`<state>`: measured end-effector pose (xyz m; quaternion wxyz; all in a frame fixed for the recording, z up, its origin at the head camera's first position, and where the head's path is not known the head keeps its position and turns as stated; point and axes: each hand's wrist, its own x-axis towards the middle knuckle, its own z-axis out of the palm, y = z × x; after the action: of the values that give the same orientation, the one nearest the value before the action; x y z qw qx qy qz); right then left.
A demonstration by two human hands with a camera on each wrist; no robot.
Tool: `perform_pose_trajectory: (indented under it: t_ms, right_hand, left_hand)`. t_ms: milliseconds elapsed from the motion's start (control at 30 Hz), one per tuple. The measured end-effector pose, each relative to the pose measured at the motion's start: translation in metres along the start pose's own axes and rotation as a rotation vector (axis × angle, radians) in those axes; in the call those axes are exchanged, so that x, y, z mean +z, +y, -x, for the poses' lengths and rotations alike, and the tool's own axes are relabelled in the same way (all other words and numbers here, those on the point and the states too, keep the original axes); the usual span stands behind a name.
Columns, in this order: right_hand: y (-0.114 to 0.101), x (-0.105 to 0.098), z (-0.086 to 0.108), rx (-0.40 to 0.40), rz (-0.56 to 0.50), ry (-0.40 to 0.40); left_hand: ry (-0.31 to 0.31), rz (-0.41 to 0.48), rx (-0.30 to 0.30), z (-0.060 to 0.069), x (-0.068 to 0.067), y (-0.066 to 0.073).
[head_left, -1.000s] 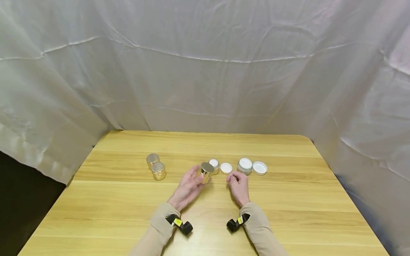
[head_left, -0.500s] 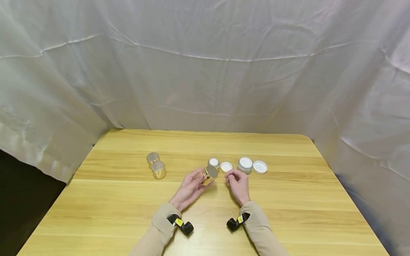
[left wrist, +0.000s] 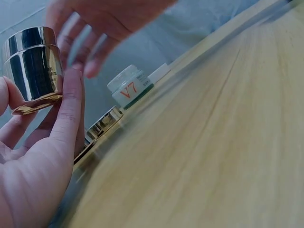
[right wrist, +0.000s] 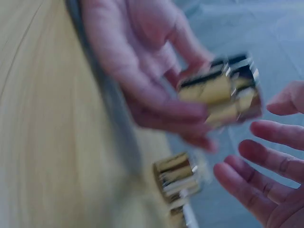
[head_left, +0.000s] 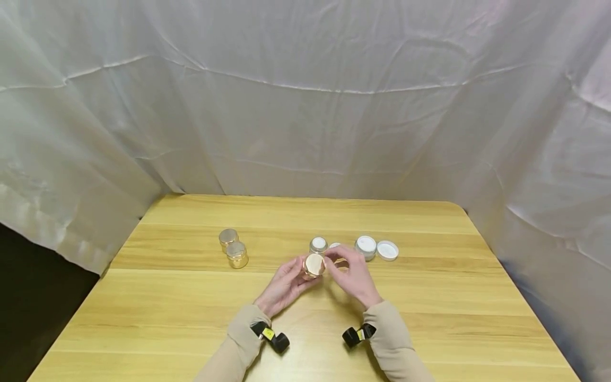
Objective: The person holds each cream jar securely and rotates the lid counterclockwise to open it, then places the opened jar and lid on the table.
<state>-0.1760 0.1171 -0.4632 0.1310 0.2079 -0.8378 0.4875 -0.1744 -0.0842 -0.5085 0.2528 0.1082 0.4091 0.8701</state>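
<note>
The left hand [head_left: 282,289] is holding the gold jar [left wrist: 34,69] above the table [head_left: 191,318], its fingers [left wrist: 69,104] gripping low, seemingly leaving the lid [head_left: 314,263] exposed to the right hand [head_left: 354,276], whose loosely spread fingers are hovering just beside it, holding nothing.

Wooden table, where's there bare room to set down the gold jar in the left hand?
Bare table lies right of the rightmost white disc, between the pair of gold jars and the left hand, and behind the white-topped jars up to the curtain. It's crowded just beyond the right hand, where jars and discs stand close.
</note>
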Motion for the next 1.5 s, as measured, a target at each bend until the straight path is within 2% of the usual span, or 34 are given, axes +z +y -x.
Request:
perform_pose_trajectory:
  t_ms: [167, 267, 400, 533, 833, 1067, 1367, 1500]
  right_hand:
    - [-0.019, 0.000, 0.000, -0.146, 0.137, -0.045]
    - [-0.027, 0.002, 0.001, -0.181, 0.218, -0.053]
    - [-0.034, 0.004, 0.002, -0.213, 0.267, -0.068]
    - [-0.036, 0.006, 0.002, -0.229, 0.288, -0.070]
    - [-0.038, 0.005, 0.004, -0.190, 0.287, -0.061]
    - [-0.037, 0.004, 0.003, -0.232, 0.299, -0.052]
    - [-0.039, 0.002, 0.003, -0.258, 0.290, -0.059]
    - [-0.038, 0.002, 0.003, -0.269, 0.298, -0.048]
  left_hand:
    - [0.000, -0.020, -0.002, 0.001, 0.000, -0.001]
    - [0.029, -0.041, -0.009, 0.002, 0.000, -0.002]
    - [0.049, -0.049, -0.019, 0.003, 0.000, -0.002]
    - [0.047, -0.041, -0.014, 0.003, 0.001, -0.001]
    - [0.027, -0.001, 0.000, 0.004, 0.001, 0.000]
    - [0.025, -0.007, 0.000, 0.003, 0.001, 0.000]
    - [-0.029, 0.018, 0.001, 0.004, 0.001, 0.002]
    - [-0.022, 0.020, -0.002, 0.004, 0.001, 0.002]
